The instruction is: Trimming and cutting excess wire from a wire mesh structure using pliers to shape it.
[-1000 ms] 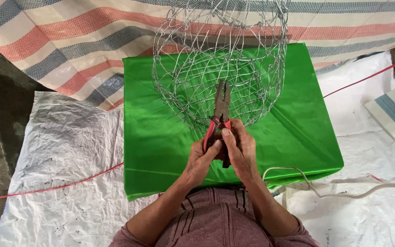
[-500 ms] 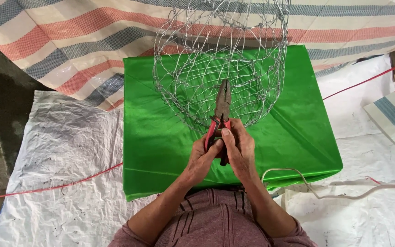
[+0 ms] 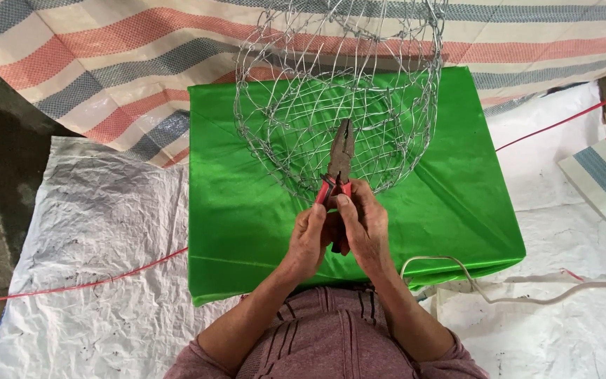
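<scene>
1. Green cloth, bright and glossy, covers the desk (image 3: 247,210), and right in the middle of it both hands are bunched together.
2. The left hand (image 3: 311,237) and right hand (image 3: 362,224) are both wrapped around the red handles of a pair of pliers (image 3: 339,163); fingers curled tight, the two hands touching.
3. The pliers point away from the person, their dark metal nose poking in among the wires of the mesh.
4. That wire mesh basket (image 3: 338,91), silvery and rounded, sits on the far half of the desk, its near edge just beyond the hands.
5. Behind it hangs a striped tarp (image 3: 106,63) in red, blue and cream.
6. White plastic sheeting (image 3: 85,281) covers the floor, with a thin red cord (image 3: 106,278) across it on the left.
7. On the right, near the desk corner, lies a pale hose (image 3: 527,295).
</scene>
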